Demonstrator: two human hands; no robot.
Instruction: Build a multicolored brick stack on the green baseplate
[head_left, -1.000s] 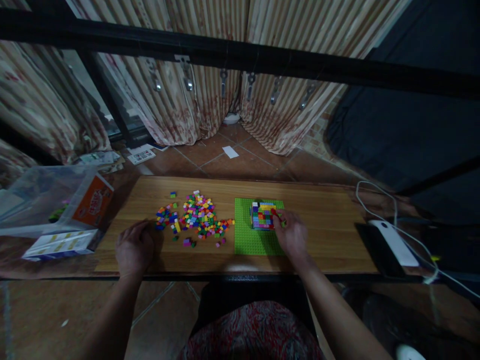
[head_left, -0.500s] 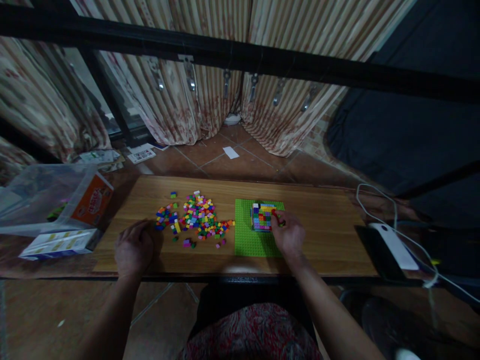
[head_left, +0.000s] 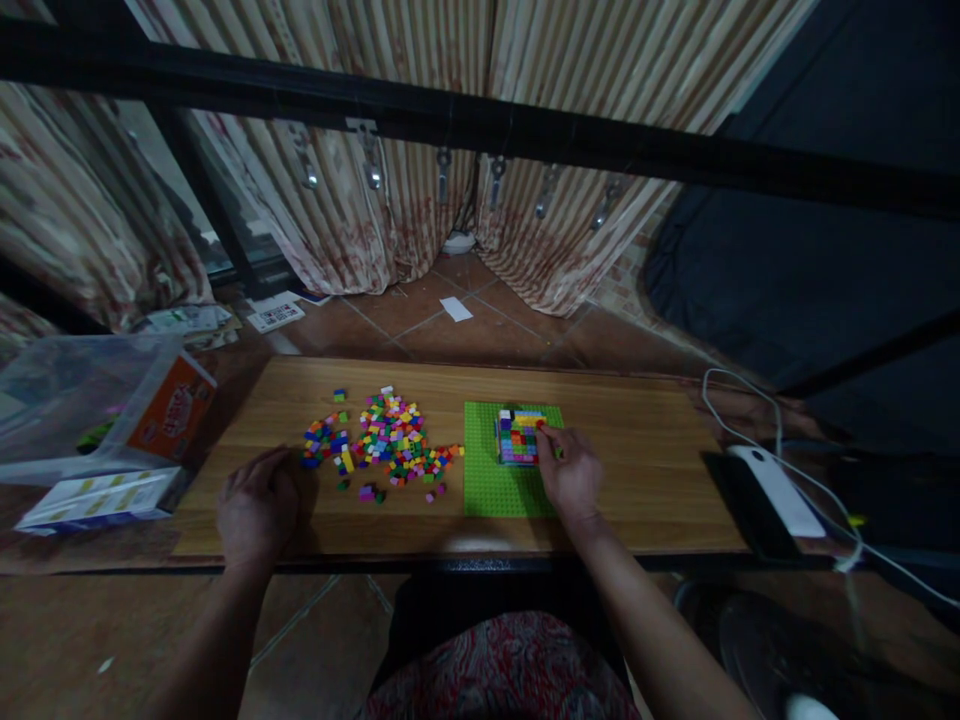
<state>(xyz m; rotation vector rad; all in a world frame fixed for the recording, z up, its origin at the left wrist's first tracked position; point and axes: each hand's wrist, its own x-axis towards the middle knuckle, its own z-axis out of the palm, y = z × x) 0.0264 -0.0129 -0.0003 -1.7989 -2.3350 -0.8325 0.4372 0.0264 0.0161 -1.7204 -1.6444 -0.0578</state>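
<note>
My right hand [head_left: 574, 475] is at the right side of a small multicoloured block build [head_left: 517, 440], its thumb and fingertips pinched together at a red toy brick [head_left: 541, 425] on the upper right of the build. The fingertips partly hide that brick. Under the build lies a green studded baseplate [head_left: 499, 495]. My left hand [head_left: 257, 508] rests on the left part of the wooden board, its fingers loosely bent and holding nothing that I can see. Just right of it spreads a pile of loose toy bricks [head_left: 394, 435] in many colours.
The wooden board [head_left: 637, 420] bears all of this. At the left stand a clear plastic bin [head_left: 82, 390] with an orange label and a white box [head_left: 101, 500]. A white power strip [head_left: 776, 490] with cables lies at the right. A dark bar [head_left: 480, 115] crosses above.
My right fingertips have come down closer on the red brick at the build's upper right. My left hand has stayed resting on the board. The whole view has shifted slightly.
</note>
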